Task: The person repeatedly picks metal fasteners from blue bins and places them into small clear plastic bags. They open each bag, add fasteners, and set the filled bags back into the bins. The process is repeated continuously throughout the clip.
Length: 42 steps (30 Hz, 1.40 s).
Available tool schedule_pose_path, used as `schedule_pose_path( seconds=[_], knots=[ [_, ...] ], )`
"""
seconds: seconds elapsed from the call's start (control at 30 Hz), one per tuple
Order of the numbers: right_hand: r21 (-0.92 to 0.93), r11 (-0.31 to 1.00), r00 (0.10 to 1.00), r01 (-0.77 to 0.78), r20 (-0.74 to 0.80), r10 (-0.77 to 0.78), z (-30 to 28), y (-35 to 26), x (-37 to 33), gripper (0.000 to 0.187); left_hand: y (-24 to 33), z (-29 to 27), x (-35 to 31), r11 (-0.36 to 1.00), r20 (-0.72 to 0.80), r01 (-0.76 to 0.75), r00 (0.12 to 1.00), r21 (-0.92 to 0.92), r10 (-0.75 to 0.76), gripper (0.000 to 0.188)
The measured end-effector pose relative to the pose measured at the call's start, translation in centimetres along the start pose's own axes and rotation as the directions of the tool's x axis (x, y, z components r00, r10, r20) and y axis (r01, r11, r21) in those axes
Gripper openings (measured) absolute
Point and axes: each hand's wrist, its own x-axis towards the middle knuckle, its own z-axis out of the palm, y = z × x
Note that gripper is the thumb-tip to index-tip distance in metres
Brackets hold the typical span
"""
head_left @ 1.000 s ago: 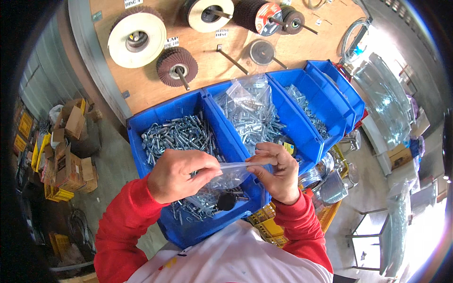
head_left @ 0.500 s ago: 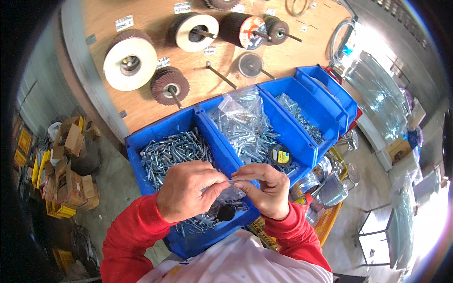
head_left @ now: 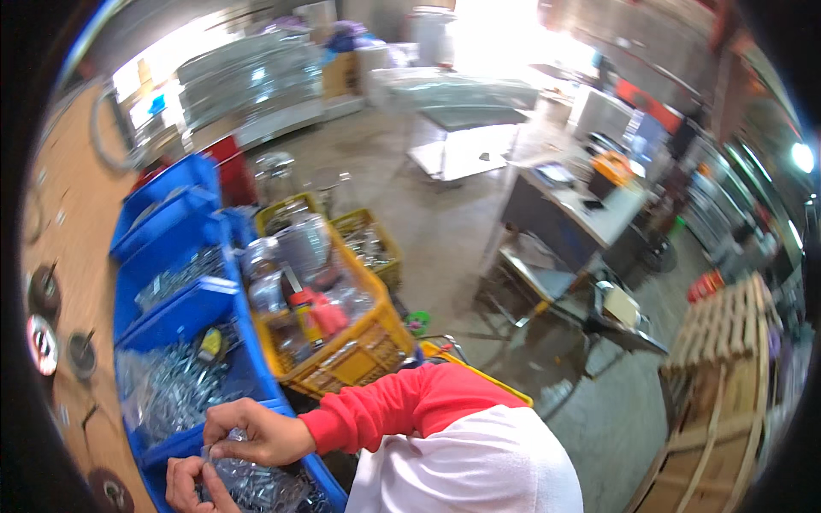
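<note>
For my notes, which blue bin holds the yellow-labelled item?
The second-nearest blue bin, just beyond the right hand; it alone of the row shows a yellow label.

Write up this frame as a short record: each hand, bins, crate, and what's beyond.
Left hand: at the lower edge, close to the right hand; grip unclear
Right hand: pinching clear plastic
Blue bins: in a row along a wooden board; small metal parts inside
Yellow crate: beside the bins, holding a red item among clear-wrapped things
Beyond: desk, wooden pallet
</note>
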Motion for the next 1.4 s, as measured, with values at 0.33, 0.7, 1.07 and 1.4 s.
schedule_pose_path(
  seconds=[0.33, 0.7, 1.07, 1.4],
  knots=[
    [-0.391, 0.918, 0.978, -0.063, -0.205, -0.021, -0.6, -7.3, -10.3, 0.014, 1.5, 6.4, -3.8, 0.879, 0.111, -0.156, 0.967, -0.451, 0.229, 0.02],
    [-0.589, 0.805, 0.963, -0.071, -0.251, -0.099, 0.0, -8.3, -16.3, 0.014, 1.5, 9.3, -6.4, 0.824, 0.209, -0.234, 0.898, -0.516, 0.386, 0.021],
    [-0.458, 0.869, 0.957, -0.188, -0.284, 0.058, 0.3, -7.8, -17.6, 0.014, 0.7, 9.5, -7.3, 0.776, 0.168, -0.229, 0.904, -0.588, 0.394, 0.015],
    [-0.479, 0.871, 0.982, -0.106, -0.189, 0.015, 0.8, -8.7, -16.5, 0.011, 0.1, 9.1, -7.6, 0.767, 0.139, -0.266, 0.898, -0.583, 0.417, 0.023]
  ],
)
